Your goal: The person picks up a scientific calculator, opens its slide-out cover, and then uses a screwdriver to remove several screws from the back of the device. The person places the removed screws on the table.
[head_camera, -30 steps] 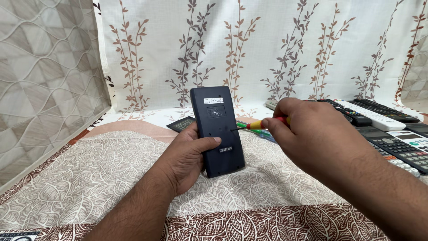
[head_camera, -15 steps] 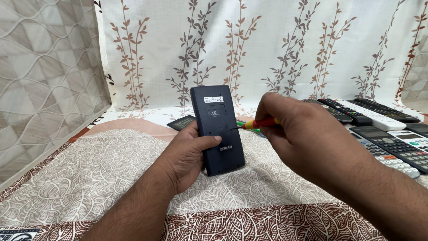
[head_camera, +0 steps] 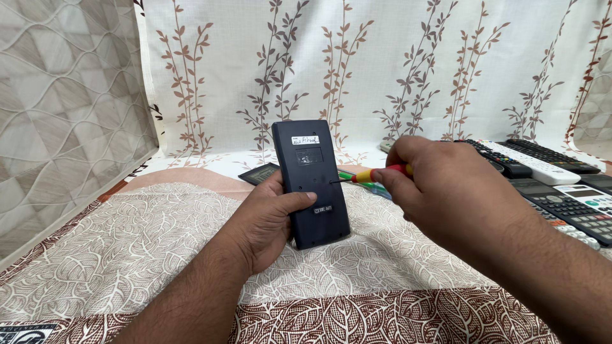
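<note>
Dark plastic calculator stands upright on the leaf-patterned bedcover, back facing me, clasped in my left hand. My right hand pinches a red-and-yellow screwdriver; I'd keep its tip square and press firmly.

— What room is left about the grip?

— To the left of the left hand and nearer than it, bare patterned cloth is seen; passage there is unhindered.

— And on the right?

— That side is taken up by the right hand with its screwdriver. Beyond it, remotes and calculators are laid close together.

— Behind the held device?

— A small dark panel is lying there, and the way is closed by the curtain.
</note>
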